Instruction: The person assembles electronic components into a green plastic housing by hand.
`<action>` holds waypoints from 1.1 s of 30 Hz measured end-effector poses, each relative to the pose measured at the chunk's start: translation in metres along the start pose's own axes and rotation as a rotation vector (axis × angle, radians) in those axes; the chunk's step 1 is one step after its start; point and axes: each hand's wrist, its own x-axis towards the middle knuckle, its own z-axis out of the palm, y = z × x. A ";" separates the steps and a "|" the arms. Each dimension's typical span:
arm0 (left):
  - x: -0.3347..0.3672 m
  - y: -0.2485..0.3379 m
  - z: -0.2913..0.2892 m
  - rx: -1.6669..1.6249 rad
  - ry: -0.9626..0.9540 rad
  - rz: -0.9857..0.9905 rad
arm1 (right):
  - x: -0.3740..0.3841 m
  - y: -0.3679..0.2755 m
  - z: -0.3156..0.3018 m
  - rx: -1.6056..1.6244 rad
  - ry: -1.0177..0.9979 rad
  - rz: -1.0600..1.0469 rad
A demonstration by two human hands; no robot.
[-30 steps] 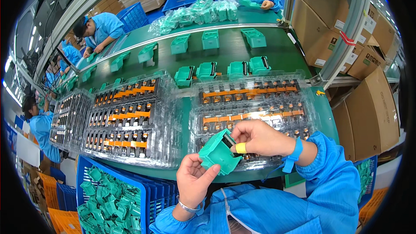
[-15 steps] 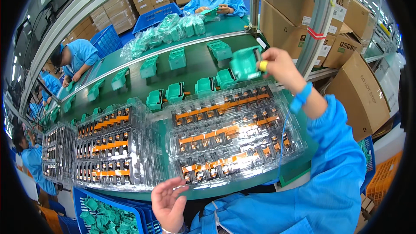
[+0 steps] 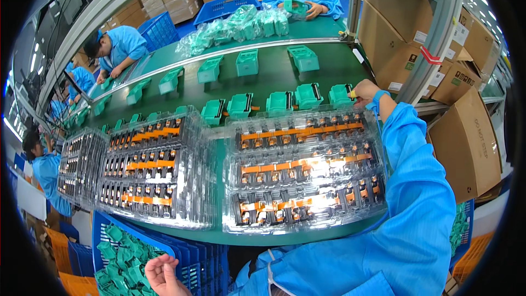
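My right hand (image 3: 368,94), with a yellow band on a finger, reaches to the right end of the near row on the green belt. Its fingers pinch the right edge of a green plastic housing (image 3: 340,95) with a dark strip along its side. More such housings, one of them a green housing (image 3: 309,96) just to the left, line that row. My left hand (image 3: 164,277) is low at the front, beside a blue crate (image 3: 98,241) of loose green plastic parts (image 3: 118,257). Its fingers are loosely bent, with nothing seen in them.
Clear trays of small parts with orange strips, such as the near tray (image 3: 307,181), stand in stacks along the front. Farther back are spaced green housings (image 3: 247,63) and bagged ones (image 3: 241,24). Co-workers sit across and left. A metal post (image 3: 438,38) and cartons (image 3: 466,142) stand right.
My right hand has lowered the green housing from the air to the end of the near row. My left hand has moved left and down from the tray toward the crate.
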 end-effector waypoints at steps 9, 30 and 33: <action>0.010 -0.020 0.006 -0.017 -0.002 -0.012 | -0.115 -0.063 0.012 -0.130 0.175 -0.654; 0.003 0.001 -0.324 1.107 0.558 -0.007 | -0.353 -0.043 0.167 -0.484 -0.382 -1.043; 0.030 -0.001 -0.398 1.220 0.651 -0.047 | -0.355 -0.047 0.170 -0.416 -0.393 -0.928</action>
